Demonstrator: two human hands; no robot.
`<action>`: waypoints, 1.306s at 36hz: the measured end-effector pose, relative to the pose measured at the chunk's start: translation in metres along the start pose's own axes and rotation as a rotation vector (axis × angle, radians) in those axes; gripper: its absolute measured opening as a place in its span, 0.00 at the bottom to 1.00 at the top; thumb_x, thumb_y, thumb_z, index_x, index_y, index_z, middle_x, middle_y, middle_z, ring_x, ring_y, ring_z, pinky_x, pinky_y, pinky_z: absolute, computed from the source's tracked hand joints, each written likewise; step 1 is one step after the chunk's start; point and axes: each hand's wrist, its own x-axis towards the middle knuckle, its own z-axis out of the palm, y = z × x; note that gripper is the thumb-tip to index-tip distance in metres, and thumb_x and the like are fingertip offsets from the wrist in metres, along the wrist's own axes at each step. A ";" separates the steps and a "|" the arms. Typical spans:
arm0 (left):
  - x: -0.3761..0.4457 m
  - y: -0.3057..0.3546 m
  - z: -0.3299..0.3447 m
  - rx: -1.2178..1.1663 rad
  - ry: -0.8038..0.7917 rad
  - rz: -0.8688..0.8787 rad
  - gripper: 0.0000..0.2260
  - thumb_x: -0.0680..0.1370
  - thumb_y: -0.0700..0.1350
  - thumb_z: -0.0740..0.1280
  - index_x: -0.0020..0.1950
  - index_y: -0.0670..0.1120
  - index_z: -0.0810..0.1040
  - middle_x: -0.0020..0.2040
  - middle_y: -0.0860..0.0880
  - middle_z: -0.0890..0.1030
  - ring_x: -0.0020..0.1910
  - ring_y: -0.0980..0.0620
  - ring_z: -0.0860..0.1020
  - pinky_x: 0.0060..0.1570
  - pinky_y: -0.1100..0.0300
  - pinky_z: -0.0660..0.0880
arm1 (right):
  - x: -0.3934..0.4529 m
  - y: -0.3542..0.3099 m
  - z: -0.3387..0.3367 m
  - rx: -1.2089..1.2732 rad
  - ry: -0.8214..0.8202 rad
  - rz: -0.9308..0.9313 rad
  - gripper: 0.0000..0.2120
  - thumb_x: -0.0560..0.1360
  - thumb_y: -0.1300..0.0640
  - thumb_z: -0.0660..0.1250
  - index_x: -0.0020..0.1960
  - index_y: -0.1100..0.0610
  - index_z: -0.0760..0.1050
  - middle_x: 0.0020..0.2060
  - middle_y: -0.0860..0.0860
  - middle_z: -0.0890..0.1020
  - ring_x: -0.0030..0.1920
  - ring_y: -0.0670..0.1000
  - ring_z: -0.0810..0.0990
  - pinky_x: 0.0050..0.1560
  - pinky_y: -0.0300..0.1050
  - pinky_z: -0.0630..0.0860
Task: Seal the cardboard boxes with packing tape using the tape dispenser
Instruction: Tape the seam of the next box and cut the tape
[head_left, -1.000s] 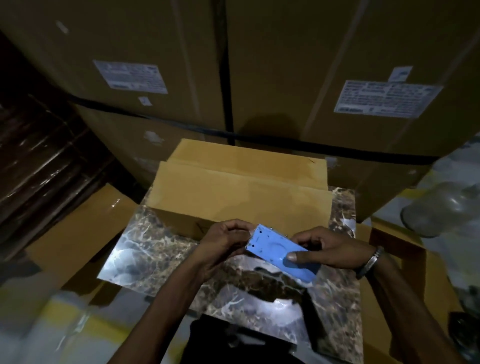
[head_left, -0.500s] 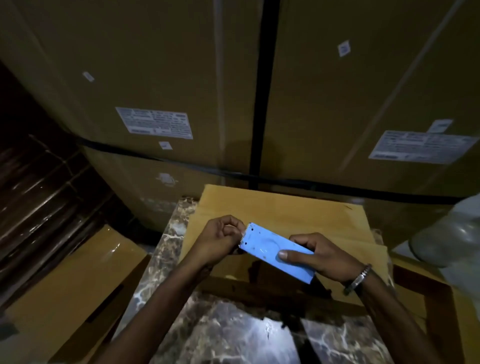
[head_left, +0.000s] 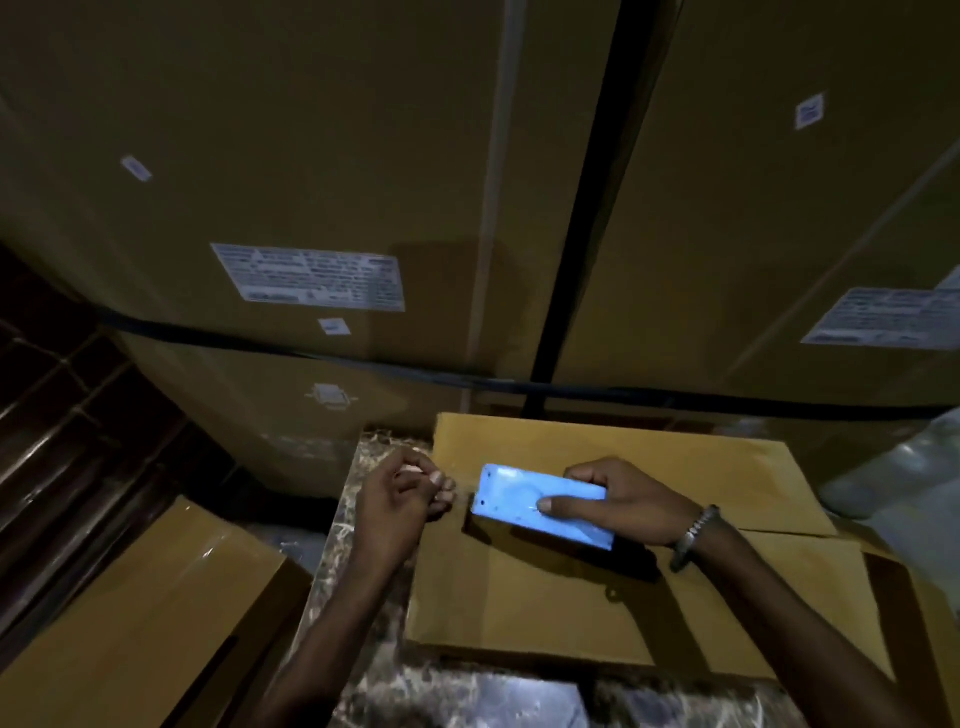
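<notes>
Tape dispenser (head_left: 540, 505) (blue) lies lengthwise left-to-right over the cardboard box (head_left: 571, 587), toothed end pointing left. Right hand (head_left: 623, 501) grips it; left hand (head_left: 400, 493) pinches something at its fingertips, too dim to identify.

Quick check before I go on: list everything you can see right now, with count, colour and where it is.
tape dispenser: one, blue, over the box top, in the right hand
cardboard box: one, tan, centre, on the marble slab
marble slab: one, brown veined, under the box
stacked cartons: several, brown, white labels, behind
flat carton: one, tan, glossy, lower left
bracelet: one, metal, right wrist
left hand: fingers pinched together by the dispenser's front end; tape itself not discernible
right hand: grips the dispenser
</notes>
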 end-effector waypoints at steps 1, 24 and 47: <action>0.006 -0.003 -0.006 -0.021 0.014 -0.009 0.08 0.81 0.28 0.67 0.46 0.38 0.75 0.37 0.38 0.84 0.33 0.50 0.84 0.36 0.59 0.82 | 0.009 -0.006 0.004 -0.051 0.023 -0.009 0.21 0.73 0.36 0.75 0.33 0.50 0.76 0.28 0.43 0.76 0.30 0.44 0.73 0.34 0.43 0.67; 0.017 -0.086 -0.034 -0.060 0.233 -0.235 0.03 0.75 0.37 0.77 0.47 0.42 0.85 0.40 0.44 0.88 0.39 0.48 0.85 0.38 0.58 0.78 | 0.082 -0.027 0.020 -0.375 -0.022 0.112 0.23 0.72 0.32 0.73 0.35 0.52 0.81 0.31 0.47 0.81 0.32 0.47 0.80 0.34 0.46 0.72; -0.017 -0.079 -0.003 0.448 0.094 0.177 0.20 0.88 0.50 0.57 0.80 0.54 0.72 0.67 0.47 0.83 0.63 0.46 0.80 0.58 0.55 0.77 | 0.086 -0.037 0.027 -0.434 -0.120 0.176 0.23 0.75 0.31 0.69 0.37 0.51 0.79 0.35 0.50 0.81 0.36 0.51 0.78 0.38 0.46 0.70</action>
